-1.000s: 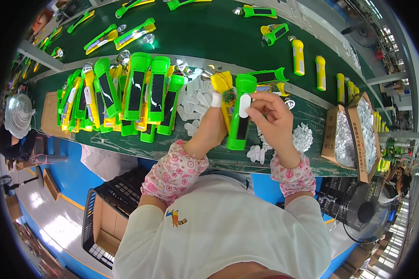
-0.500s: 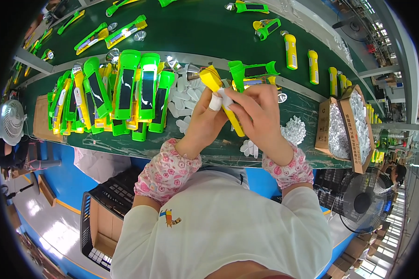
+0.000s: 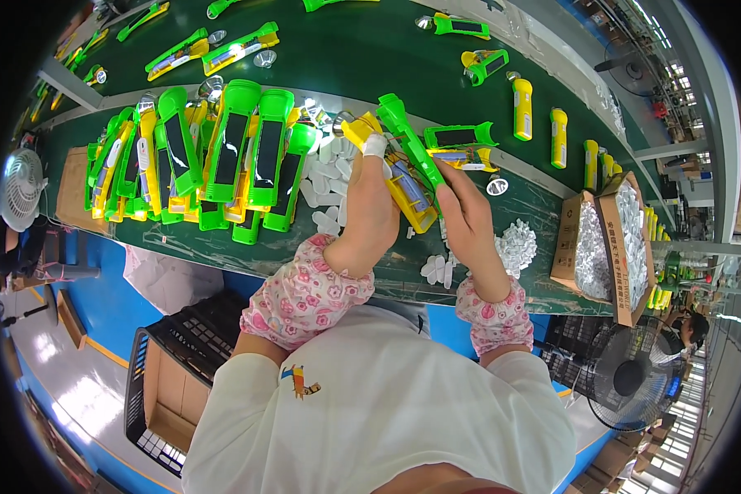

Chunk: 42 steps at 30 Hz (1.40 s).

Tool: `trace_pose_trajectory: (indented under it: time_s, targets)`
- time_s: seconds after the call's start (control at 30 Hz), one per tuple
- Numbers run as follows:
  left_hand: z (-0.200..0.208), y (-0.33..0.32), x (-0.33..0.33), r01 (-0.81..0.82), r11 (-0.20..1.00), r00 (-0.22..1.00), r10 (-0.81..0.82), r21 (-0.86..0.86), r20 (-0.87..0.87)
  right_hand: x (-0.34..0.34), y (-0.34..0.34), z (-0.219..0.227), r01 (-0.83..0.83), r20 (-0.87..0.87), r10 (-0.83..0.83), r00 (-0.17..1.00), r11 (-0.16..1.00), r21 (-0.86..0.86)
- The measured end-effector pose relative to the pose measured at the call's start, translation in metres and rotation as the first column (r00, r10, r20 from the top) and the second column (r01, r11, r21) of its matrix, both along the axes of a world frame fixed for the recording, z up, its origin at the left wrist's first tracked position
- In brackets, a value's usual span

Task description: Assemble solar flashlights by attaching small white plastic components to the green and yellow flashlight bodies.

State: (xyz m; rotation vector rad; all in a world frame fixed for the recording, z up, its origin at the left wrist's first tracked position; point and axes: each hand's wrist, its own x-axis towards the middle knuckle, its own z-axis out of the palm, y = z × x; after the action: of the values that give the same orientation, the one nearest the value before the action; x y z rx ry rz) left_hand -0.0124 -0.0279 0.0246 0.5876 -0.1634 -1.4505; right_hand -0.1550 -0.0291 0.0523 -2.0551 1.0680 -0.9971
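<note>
Left of the hands: a heap of green and yellow plastic torch bodies [image 3: 214,156] lies on the green table [image 3: 362,58], too overlapped to count; about five green ones on top show dark panels.
Left hand [image 3: 369,210]: closed around the yellow plastic torch body [image 3: 395,177], a white-taped finger pressed near its upper end.
Right hand [image 3: 469,222]: fingers pinch the green plastic torch body [image 3: 407,140] at its lower end.
Key relation: both bodies sit between the hands, touching side by side, long axes running from upper left down to lower right; the left hand is nearer the yellow one, the right nearer the green.
Below the hands: small white plastic pieces [image 3: 514,245] scattered, uncountable.
Right of the hands: one open cardboard box of clear parts [image 3: 605,247]; four upright yellow torches [image 3: 523,107] beyond.
</note>
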Motion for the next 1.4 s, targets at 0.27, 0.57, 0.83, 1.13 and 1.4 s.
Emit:
trace_pose_trajectory:
  time_s: [0.27, 0.57, 0.83, 1.13, 1.4]
  targets:
    - [-0.005, -0.003, -0.001, -0.010, 1.000, 0.996, 0.010, -0.001, 0.091, 0.006, -0.001, -0.007, 0.022, -0.051, -0.027, 0.998, 0.996, -0.084]
    - [-0.017, -0.002, -0.008, 0.036, 0.999, 0.989, -0.039, 0.027, 0.143, 0.008, 0.003, -0.017, 0.026, -0.104, -0.041, 0.994, 0.990, -0.135]
    - [-0.028, 0.000, -0.012, 0.098, 0.993, 0.990, -0.105, -0.071, -0.093, 0.012, 0.014, -0.025, 0.067, -0.286, -0.106, 0.952, 0.988, -0.141]
    - [-0.013, -0.012, 0.034, 0.193, 0.978, 0.956, -0.170, -0.077, 0.239, 0.001, 0.019, -0.024, -0.140, -0.128, 0.133, 0.983, 0.989, -0.047]
    - [-0.016, -0.007, 0.045, 0.275, 0.961, 0.957, -0.278, 0.037, 0.086, -0.013, 0.000, -0.028, -0.149, -0.047, 0.149, 0.988, 0.989, 0.020]
